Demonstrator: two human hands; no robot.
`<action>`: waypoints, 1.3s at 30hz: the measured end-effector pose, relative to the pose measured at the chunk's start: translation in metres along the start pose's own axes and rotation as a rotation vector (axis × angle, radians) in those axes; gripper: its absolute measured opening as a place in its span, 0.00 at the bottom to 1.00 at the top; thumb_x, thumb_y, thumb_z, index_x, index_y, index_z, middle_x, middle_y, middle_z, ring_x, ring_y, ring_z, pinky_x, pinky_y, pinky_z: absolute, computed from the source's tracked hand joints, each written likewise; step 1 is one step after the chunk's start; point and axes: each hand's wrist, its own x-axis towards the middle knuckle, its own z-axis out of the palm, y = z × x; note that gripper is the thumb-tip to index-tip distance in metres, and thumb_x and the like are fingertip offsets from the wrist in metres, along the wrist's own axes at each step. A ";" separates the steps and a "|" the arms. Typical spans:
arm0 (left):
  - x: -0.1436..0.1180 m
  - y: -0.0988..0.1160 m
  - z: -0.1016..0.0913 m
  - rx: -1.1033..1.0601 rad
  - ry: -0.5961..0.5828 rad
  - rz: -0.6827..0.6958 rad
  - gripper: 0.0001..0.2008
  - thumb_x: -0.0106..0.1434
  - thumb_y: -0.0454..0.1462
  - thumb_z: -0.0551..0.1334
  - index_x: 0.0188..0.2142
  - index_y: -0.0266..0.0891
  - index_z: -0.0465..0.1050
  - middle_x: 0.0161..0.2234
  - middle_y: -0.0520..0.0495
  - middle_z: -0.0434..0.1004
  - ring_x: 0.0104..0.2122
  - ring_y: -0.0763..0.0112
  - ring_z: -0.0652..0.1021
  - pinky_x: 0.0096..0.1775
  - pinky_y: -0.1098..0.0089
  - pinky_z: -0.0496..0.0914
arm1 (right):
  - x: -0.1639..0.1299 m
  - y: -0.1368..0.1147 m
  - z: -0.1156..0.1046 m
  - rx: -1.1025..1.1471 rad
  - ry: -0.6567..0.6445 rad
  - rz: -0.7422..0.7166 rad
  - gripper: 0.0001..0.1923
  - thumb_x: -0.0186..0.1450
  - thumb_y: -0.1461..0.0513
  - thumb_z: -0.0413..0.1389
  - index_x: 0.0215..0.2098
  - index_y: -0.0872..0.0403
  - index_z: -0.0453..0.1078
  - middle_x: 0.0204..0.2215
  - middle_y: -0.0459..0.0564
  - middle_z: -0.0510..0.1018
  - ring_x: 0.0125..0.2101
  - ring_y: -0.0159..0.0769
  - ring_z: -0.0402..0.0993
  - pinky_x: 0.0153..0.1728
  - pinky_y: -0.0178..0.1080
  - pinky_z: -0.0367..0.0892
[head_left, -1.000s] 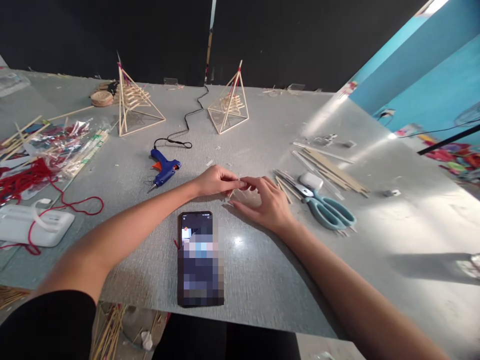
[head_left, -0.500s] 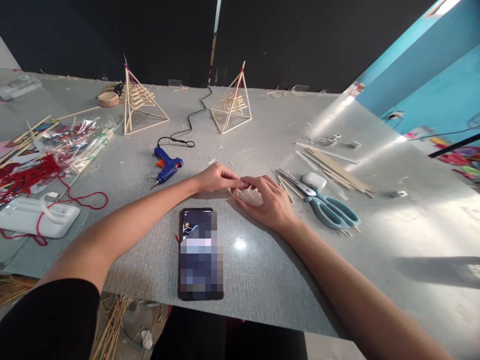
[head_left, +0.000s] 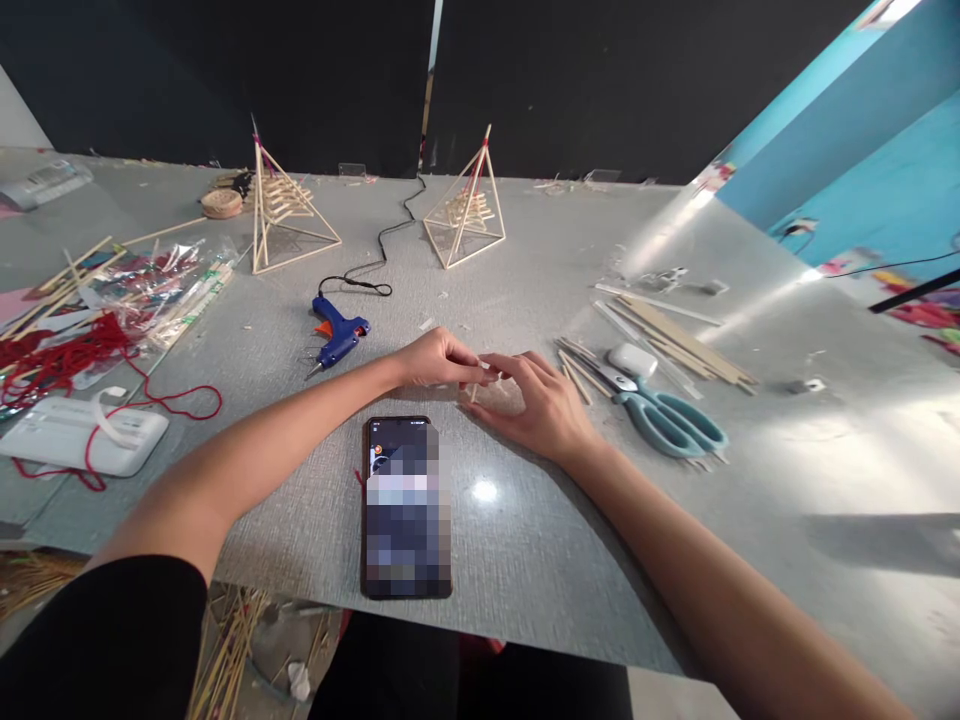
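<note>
Left sleeve [head_left: 112, 640]: was plain black and short, its curved hem ending above the elbow.
Left arm [head_left: 300, 430]: was bare from that hem down to the wrist.
Left hand [head_left: 435, 358]: was bare as well.
Right arm [head_left: 697, 575]: was bare along all that showed.
Right hand [head_left: 547, 405]: was likewise bare.
Legs [head_left: 397, 670]: were clothed in black, probably trousers, though the dimness there blurred the cut.
</note>
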 end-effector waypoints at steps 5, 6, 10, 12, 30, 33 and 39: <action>-0.002 0.003 0.000 -0.008 -0.032 0.034 0.22 0.60 0.51 0.70 0.23 0.34 0.80 0.21 0.51 0.73 0.23 0.81 0.65 0.28 0.70 0.56 | -0.003 0.000 0.003 -0.002 0.078 0.076 0.25 0.67 0.46 0.66 0.54 0.48 0.69 0.38 0.51 0.83 0.37 0.43 0.80 0.37 0.45 0.75; -0.002 0.004 0.000 -0.016 -0.031 0.035 0.21 0.60 0.50 0.70 0.23 0.34 0.80 0.21 0.51 0.73 0.24 0.80 0.65 0.29 0.70 0.56 | -0.003 0.000 0.003 0.000 0.090 0.084 0.25 0.66 0.46 0.66 0.54 0.48 0.69 0.38 0.51 0.83 0.37 0.43 0.80 0.37 0.45 0.75; -0.002 0.003 0.001 -0.034 0.009 0.016 0.18 0.58 0.49 0.71 0.27 0.35 0.82 0.22 0.51 0.74 0.25 0.79 0.67 0.30 0.70 0.58 | -0.003 -0.002 0.004 0.025 0.099 0.116 0.25 0.66 0.45 0.66 0.55 0.47 0.70 0.37 0.50 0.83 0.38 0.44 0.80 0.38 0.46 0.75; -0.001 0.002 0.001 -0.046 0.033 0.013 0.17 0.57 0.49 0.72 0.31 0.35 0.85 0.24 0.51 0.76 0.26 0.78 0.69 0.31 0.70 0.60 | -0.003 -0.002 0.003 0.038 0.094 0.131 0.25 0.67 0.45 0.65 0.55 0.47 0.71 0.37 0.51 0.83 0.38 0.45 0.80 0.39 0.47 0.76; -0.002 0.006 0.000 -0.055 0.076 0.049 0.17 0.63 0.48 0.69 0.35 0.34 0.84 0.22 0.55 0.66 0.25 0.79 0.63 0.30 0.69 0.55 | -0.003 0.001 0.000 0.033 0.009 0.085 0.31 0.70 0.48 0.62 0.67 0.49 0.65 0.42 0.52 0.85 0.42 0.45 0.81 0.42 0.47 0.78; -0.001 0.005 0.000 -0.057 0.085 0.054 0.17 0.63 0.48 0.68 0.35 0.34 0.84 0.22 0.54 0.67 0.24 0.79 0.63 0.30 0.69 0.56 | -0.003 0.001 0.000 0.034 0.004 0.073 0.31 0.70 0.50 0.62 0.67 0.49 0.64 0.43 0.52 0.85 0.43 0.46 0.81 0.42 0.48 0.78; -0.001 0.006 0.000 -0.082 0.064 0.070 0.16 0.64 0.46 0.67 0.36 0.34 0.85 0.28 0.49 0.78 0.26 0.79 0.66 0.32 0.70 0.60 | -0.004 0.000 -0.001 0.047 -0.002 0.073 0.30 0.69 0.50 0.63 0.67 0.48 0.65 0.43 0.51 0.85 0.43 0.45 0.81 0.44 0.48 0.78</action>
